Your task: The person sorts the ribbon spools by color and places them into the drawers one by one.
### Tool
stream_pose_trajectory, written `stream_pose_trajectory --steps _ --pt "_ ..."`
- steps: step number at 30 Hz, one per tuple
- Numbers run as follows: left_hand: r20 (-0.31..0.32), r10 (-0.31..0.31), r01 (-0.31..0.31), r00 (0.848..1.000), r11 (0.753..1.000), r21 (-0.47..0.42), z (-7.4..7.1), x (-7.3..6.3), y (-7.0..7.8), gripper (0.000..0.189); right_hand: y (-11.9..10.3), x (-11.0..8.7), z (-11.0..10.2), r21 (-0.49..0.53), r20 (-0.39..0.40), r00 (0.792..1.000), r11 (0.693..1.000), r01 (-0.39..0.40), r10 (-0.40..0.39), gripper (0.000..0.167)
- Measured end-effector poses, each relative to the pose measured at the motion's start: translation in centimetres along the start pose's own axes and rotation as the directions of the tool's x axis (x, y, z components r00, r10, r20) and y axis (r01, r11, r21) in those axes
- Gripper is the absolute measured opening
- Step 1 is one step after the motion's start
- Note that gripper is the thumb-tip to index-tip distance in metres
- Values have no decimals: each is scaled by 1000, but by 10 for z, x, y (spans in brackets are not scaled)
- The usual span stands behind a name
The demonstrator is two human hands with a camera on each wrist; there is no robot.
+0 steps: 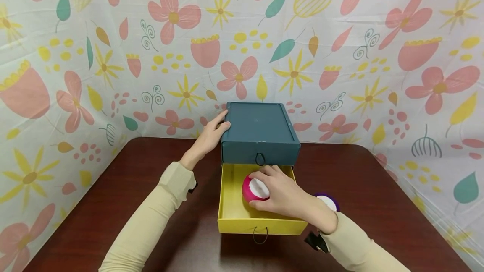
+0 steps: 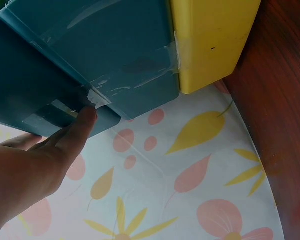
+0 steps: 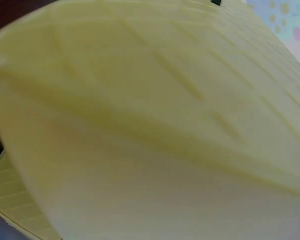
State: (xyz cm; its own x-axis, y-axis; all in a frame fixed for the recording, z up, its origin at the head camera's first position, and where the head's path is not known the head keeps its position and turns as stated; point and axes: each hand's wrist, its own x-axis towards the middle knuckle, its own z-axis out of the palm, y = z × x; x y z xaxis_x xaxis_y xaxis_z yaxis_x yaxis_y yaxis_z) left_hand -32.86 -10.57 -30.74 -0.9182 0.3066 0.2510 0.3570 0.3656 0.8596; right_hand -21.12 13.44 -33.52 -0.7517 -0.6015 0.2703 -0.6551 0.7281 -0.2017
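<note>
My right hand [image 1: 281, 192] reaches into the pulled-out yellow drawer [image 1: 261, 226] and grips a round thing, bright pink with a white face [image 1: 259, 189]. Its exact kind cannot be told, and the fingers partly cover it. My left hand [image 1: 209, 135] rests along the left edge of the dark teal drawer unit [image 1: 259, 121], fingers fairly straight. In the left wrist view, the fingers of that hand [image 2: 50, 155] touch the unit's teal side [image 2: 125, 55], where clear tape shows. A close, blurred yellow surface [image 3: 140, 100] fills the right wrist view, which shows no hand.
On the dark red-brown table [image 1: 181, 230], right of the drawer, lies a round white thing with a purple rim [image 1: 328, 201], partly behind the right forearm. The upper teal drawer has a loop pull [image 1: 260, 159]. A flower-printed cloth [image 1: 238, 32] hangs behind.
</note>
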Motion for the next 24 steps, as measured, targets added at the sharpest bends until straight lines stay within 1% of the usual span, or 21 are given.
stream_pose_trajectory --steps 4,9,12,15,18,21,23,24 --pt "-1 -2 2 1000 1000 -3 0 0 1 57 0 2 4 -33 -4 1000 999 1 -1 57" --pt "-3 -4 4 1000 1000 -16 0 0 1 57 2 4 7 -46 -21 1000 999 10 -11 57" --pt "2 -2 2 1000 1000 -21 0 0 1 57 4 4 7 -28 -38 999 999 32 -33 52" --pt "5 -4 4 1000 1000 -28 0 0 1 57 4 3 4 21 -56 997 998 51 -50 44" --pt "3 -3 3 1000 999 -34 0 -1 0 58 1 -1 -2 50 -86 994 996 70 -66 34" --pt "4 2 -2 1000 999 -32 -1 -1 1 58 -4 -9 -7 86 -143 984 990 116 -103 28" --pt "6 2 -2 1000 1000 -30 -1 -1 1 58 -10 -15 -9 141 -200 969 974 176 -146 27" --pt "7 2 -2 1000 1000 -29 -1 -1 1 58 -13 -18 -10 173 -231 956 960 221 -179 27"
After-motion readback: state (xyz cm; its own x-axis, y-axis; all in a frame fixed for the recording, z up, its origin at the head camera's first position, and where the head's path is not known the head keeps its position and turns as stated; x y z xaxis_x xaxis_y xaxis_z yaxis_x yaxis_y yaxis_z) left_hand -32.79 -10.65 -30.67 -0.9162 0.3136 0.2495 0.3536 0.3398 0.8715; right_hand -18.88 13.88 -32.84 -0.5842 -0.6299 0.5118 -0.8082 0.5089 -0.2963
